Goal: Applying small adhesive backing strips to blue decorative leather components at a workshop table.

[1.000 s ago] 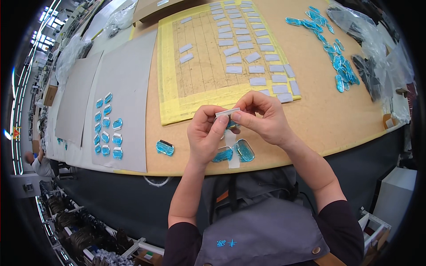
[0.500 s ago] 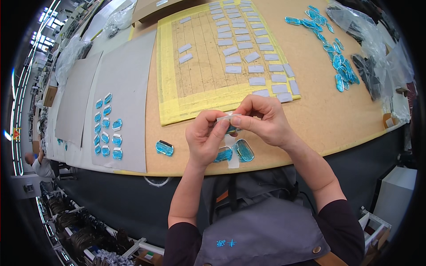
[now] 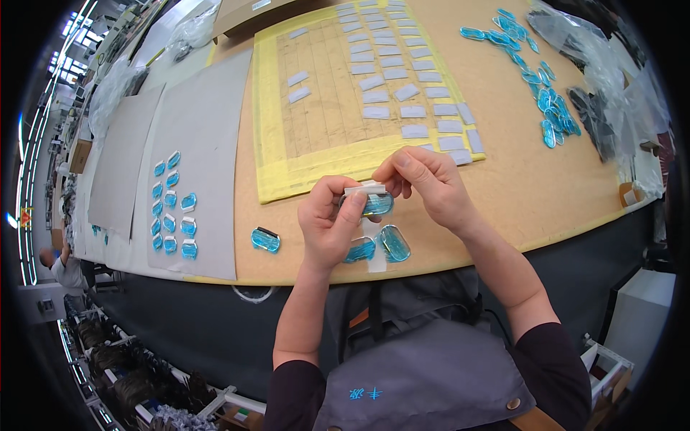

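Observation:
My left hand (image 3: 327, 226) is closed on a shiny blue oval piece (image 3: 378, 205) above the table's near edge, thumb in front and fingers behind. A pale strip (image 3: 368, 189) lies along the upper edge of this piece. Just up and right of it is my right hand (image 3: 435, 190), fingertips drawn together near the strip's end; anything between them is too small to tell. Below my hands lie two more blue ovals, one on the left (image 3: 361, 250) and one on the right (image 3: 394, 244), beside a white strip (image 3: 377, 264). Farther left is a blue oval with a dark edge (image 3: 266, 241).
A yellow-bordered board (image 3: 277, 172) carries rows of pale rectangular strips (image 3: 415, 131). On a grey sheet (image 3: 205, 136) at left, several blue ovals (image 3: 188, 226) stand in columns. Loose blue pieces (image 3: 553, 111) lie far right beside clear plastic bags (image 3: 604, 57). Another person (image 3: 68, 269) is at far left.
My right hand has moved up and off the piece, where both hands were pinching the strip. More of the blue oval's face now shows in my left hand.

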`<state>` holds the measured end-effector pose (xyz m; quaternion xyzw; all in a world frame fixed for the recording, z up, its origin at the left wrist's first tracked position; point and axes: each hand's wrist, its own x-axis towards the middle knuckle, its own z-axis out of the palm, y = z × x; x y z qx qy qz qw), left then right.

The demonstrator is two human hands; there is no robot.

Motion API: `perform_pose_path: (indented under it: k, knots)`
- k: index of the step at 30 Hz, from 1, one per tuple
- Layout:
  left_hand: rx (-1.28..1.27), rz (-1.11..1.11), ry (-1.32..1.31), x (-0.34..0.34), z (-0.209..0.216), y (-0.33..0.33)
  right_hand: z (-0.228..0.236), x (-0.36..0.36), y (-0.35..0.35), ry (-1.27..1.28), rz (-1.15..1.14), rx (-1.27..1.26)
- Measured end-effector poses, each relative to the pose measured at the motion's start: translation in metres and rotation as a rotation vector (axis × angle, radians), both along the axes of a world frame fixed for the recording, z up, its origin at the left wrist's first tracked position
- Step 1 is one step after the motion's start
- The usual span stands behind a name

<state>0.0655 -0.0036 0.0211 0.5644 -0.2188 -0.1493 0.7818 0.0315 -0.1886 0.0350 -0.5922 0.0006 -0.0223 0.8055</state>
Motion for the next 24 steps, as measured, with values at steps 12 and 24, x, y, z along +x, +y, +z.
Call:
perform_pose_path:
  k: [12, 24]
  knots:
    - [0.025, 0.003, -0.074, 0.001, -0.006, 0.002, -0.002, -0.003, 0.006, -0.052, 0.111, -0.067]
    - [-0.090, 0.012, -0.009, 0.004, -0.005, 0.004, -0.001, 0.002, -0.001, -0.018, 0.153, 0.009]
